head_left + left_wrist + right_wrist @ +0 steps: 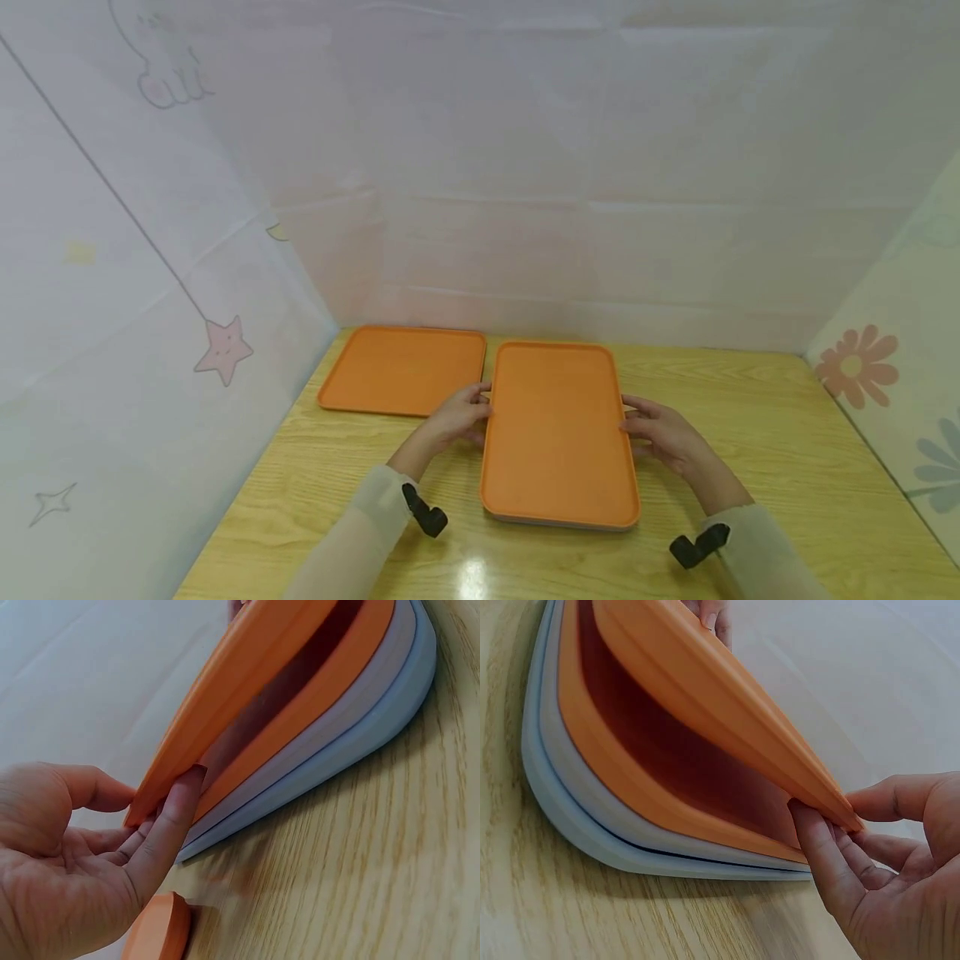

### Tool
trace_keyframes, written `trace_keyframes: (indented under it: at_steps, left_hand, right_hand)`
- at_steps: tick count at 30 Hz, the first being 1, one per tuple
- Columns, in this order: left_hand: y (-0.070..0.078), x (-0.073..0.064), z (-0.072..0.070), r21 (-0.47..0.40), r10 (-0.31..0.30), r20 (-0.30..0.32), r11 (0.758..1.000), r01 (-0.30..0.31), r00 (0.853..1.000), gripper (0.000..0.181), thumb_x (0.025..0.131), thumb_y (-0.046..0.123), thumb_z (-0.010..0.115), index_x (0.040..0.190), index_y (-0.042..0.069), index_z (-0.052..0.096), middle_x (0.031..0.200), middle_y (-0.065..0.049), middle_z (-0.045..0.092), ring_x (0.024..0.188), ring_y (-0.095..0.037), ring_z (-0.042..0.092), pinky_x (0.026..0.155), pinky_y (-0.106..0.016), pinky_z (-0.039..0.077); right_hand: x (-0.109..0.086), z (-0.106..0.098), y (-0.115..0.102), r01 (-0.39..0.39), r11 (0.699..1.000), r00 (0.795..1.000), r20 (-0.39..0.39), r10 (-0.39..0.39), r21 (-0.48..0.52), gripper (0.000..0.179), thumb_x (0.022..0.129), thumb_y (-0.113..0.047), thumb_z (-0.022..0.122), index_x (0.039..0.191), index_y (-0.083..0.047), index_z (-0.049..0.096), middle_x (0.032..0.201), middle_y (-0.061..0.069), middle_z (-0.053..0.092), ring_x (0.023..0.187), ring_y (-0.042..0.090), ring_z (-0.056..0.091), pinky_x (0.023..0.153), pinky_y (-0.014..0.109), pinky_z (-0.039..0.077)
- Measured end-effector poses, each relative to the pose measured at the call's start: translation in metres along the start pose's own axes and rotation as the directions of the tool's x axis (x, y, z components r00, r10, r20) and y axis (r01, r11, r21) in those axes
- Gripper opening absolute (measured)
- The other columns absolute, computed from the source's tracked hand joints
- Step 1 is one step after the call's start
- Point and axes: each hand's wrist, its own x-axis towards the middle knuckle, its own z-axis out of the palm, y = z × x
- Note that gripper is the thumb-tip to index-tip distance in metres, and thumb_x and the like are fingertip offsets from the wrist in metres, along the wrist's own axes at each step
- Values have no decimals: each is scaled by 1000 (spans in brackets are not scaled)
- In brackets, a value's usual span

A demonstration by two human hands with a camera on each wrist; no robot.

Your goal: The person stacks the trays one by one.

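Both my hands hold the top orange tray (pixel 558 433) by its two long sides. My left hand (pixel 459 415) pinches the left edge, thumb above and fingers beneath, as the left wrist view shows. On the opposite edge my right hand (pixel 667 433) grips the same way. The top tray is tilted up off the stack, with a dark gap under it. Below it lie a second orange tray (pixel 615 761), a pale grey tray (pixel 562 761) and a light blue tray (pixel 375 735), stacked on the wooden table (pixel 720 417).
Another orange tray (pixel 408 371) lies flat at the back left of the table, beside the stack. A white printed cloth (pixel 480 208) hangs as walls behind and at both sides. Each sleeve carries a black wrist camera (pixel 426 510).
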Motion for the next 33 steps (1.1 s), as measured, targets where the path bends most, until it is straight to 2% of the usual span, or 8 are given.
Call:
trace_keyframes:
  at_steps: [6,13,23,33]
  left_hand:
    - [4,-1,2,37,-7,-1,999,7,1000,60,101,5,51,157,0,28,120,-21,50,99,-27,60,64,-43,61]
    - [6,1,4,142,-15,-2,990,15,1000,59,102,5,49,157,1,29,122,-22,53,95,-28,64,68,-51,61]
    - [5,1,8,251,-26,-26,967,32,999,61,100,4,50,157,-1,29,112,-19,61,86,-25,68,59,-43,62]
    - [4,3,11,266,-46,-28,963,52,999,62,101,7,51,158,2,29,117,-18,59,84,-23,67,61,-41,62]
  right_hand:
    - [2,2,0,8,998,1000,-12,-9,-68,72,101,-10,60,160,0,20,130,18,55,105,20,66,87,43,59]
    - [1,6,-1,-22,982,997,-74,8,-189,70,97,-7,63,156,4,29,117,16,60,97,20,68,80,39,61]
    - [5,8,1,-42,954,994,-112,9,-296,66,95,-6,64,153,7,35,117,18,64,94,21,69,75,37,61]
    - [7,8,2,-67,922,985,-174,0,-382,63,94,-5,64,151,6,39,115,21,65,89,20,69,77,38,60]
